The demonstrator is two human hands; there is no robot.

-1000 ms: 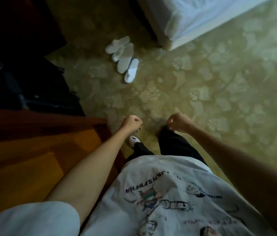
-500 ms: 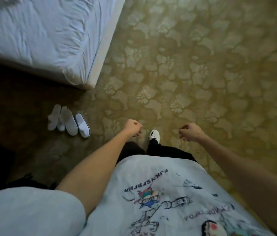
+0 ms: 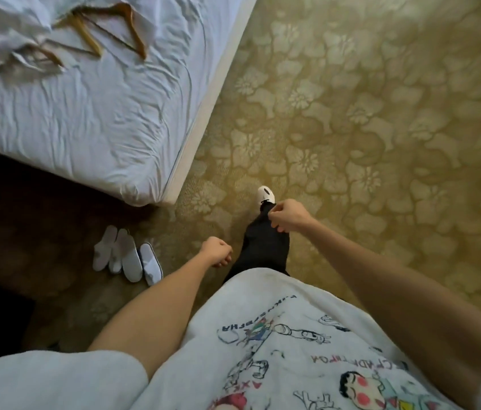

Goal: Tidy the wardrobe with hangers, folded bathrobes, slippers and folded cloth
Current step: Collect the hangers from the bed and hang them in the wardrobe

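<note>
View swung off the dark wardrobe corner seen a second ago, now over the bed (image 3: 91, 125) corner and patterned carpet (image 3: 366, 119). Means walking away from the wardrobe toward the loose items; fetch phase, nothing tidied yet by the look of it. Hangers (image 3: 106, 31) newly in frame: wooden, several, lying crossed on the sheet at far top left, partly tangled with crumpled white cloth (image 3: 5, 39), blurred, could be a bathrobe, can't tell. Slippers (image 3: 128, 257) on the carpet just off the bed corner, four white ones bunched side by side, drifted from upper centre to lower left across the frames. Left hand (image 3: 216, 252) curled into a loose fist, empty, near the slippers but not touching. Right hand (image 3: 288, 216) also fisted, empty, over the leading leg, shoe (image 3: 266, 194) stepping forward. Both grips closed on nothing. Slippers closest to the left hand, down and to its left; hangers well apart from either hand, up on the bed. Probable next: stoop for slippers or carry on to the hangers.
</note>
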